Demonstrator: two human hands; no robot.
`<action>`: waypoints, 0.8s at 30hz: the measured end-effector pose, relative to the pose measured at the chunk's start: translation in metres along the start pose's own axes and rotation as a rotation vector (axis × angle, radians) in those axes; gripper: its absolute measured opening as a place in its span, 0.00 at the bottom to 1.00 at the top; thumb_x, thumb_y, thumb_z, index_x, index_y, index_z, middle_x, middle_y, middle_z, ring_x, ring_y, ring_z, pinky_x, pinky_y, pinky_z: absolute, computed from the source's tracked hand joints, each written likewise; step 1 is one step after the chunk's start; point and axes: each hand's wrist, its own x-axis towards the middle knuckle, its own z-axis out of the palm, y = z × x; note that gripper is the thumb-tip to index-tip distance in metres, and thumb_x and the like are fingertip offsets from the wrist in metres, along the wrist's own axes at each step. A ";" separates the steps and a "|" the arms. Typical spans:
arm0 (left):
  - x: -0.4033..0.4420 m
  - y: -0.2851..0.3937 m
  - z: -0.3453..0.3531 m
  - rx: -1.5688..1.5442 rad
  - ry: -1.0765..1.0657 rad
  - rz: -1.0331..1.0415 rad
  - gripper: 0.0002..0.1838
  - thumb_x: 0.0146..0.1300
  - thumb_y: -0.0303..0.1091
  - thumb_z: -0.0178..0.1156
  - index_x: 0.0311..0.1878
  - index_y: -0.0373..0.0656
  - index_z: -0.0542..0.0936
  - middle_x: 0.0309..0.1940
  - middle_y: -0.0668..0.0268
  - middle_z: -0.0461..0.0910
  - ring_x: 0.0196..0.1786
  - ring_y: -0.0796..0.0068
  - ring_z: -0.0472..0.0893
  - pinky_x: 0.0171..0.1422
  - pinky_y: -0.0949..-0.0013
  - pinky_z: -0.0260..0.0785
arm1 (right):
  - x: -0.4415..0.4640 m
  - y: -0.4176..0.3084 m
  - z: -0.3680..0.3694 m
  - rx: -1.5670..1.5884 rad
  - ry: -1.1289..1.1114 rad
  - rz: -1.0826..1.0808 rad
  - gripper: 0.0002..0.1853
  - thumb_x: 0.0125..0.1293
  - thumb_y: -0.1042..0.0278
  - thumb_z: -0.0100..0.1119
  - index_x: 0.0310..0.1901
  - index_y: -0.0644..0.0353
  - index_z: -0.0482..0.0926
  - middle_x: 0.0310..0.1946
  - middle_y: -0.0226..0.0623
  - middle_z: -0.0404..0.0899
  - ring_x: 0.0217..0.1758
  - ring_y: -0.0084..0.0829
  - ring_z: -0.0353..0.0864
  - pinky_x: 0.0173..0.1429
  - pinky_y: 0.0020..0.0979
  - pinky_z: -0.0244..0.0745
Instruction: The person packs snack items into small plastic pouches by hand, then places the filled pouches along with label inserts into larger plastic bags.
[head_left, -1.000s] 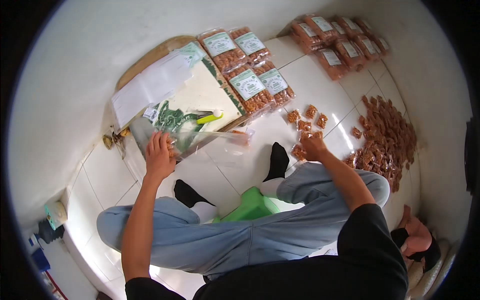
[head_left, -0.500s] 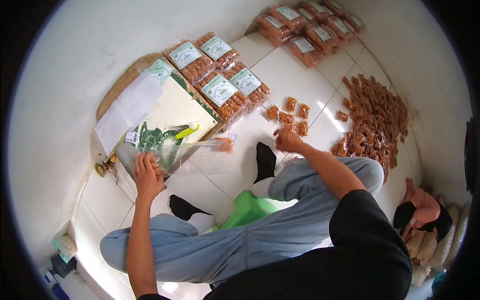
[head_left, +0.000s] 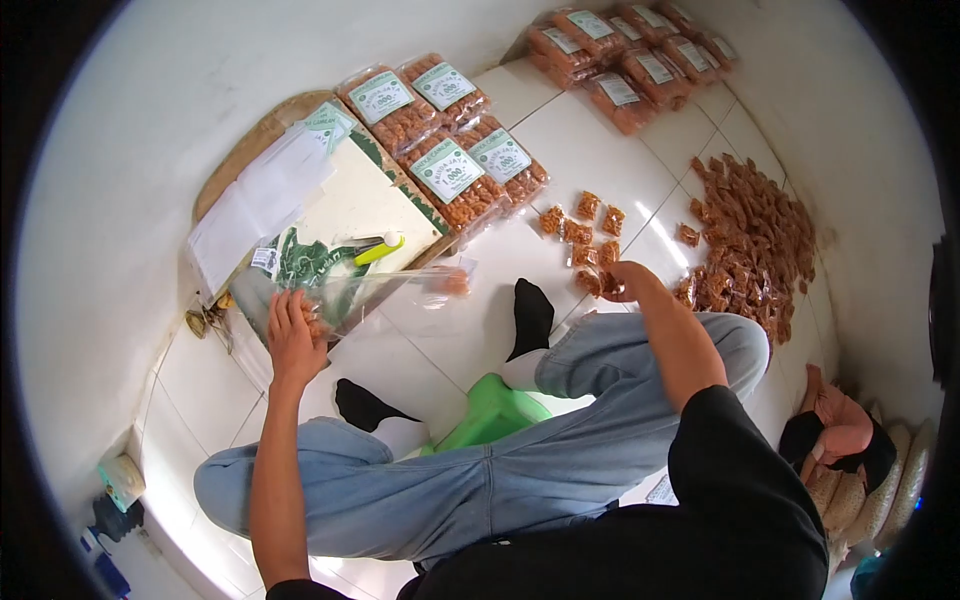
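Note:
My left hand (head_left: 296, 345) is closed round one end of a clear plastic bag (head_left: 395, 300), near the low board's front corner. Small orange packets show under its fingers, and another orange piece lies by the bag's far end. My right hand (head_left: 638, 287) is pinched on a small snack packet (head_left: 612, 287) at the lower edge of a little group of packets (head_left: 578, 232) on the tiles. A yellow-green cutter (head_left: 380, 249) and a sheaf of white paper (head_left: 250, 210) rest on the board (head_left: 375, 200).
Filled, labelled packs (head_left: 447, 170) stand behind the board, more packs (head_left: 655, 68) at the back wall. A large heap of small packets (head_left: 755, 240) lies right. A green stool (head_left: 495, 412) is between my legs. Another person (head_left: 842, 425) sits at the lower right.
My right hand was among the packets, drew back toward me with fingers closed, and is now at the group's lower edge again. My left hand has stayed on the bag. The view has shifted.

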 end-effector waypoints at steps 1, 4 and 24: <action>0.001 0.001 -0.001 0.004 -0.011 -0.005 0.45 0.47 0.26 0.66 0.71 0.43 0.58 0.71 0.51 0.57 0.77 0.45 0.52 0.79 0.48 0.48 | -0.018 -0.007 0.014 0.227 0.074 0.095 0.10 0.71 0.63 0.53 0.40 0.62 0.77 0.36 0.41 0.79 0.36 0.36 0.81 0.36 0.38 0.85; 0.001 0.001 -0.002 0.012 -0.033 -0.023 0.45 0.47 0.27 0.66 0.71 0.43 0.58 0.71 0.51 0.57 0.77 0.46 0.52 0.79 0.48 0.48 | 0.029 0.015 0.020 0.653 0.077 0.151 0.08 0.73 0.69 0.48 0.44 0.62 0.76 0.36 0.41 0.78 0.35 0.39 0.81 0.38 0.43 0.87; 0.002 0.007 -0.008 -0.008 -0.040 -0.038 0.44 0.48 0.27 0.66 0.71 0.43 0.58 0.71 0.51 0.57 0.76 0.46 0.52 0.79 0.48 0.48 | -0.040 0.008 0.136 -0.672 0.717 -0.262 0.44 0.55 0.65 0.64 0.71 0.59 0.51 0.66 0.50 0.58 0.69 0.56 0.61 0.67 0.51 0.70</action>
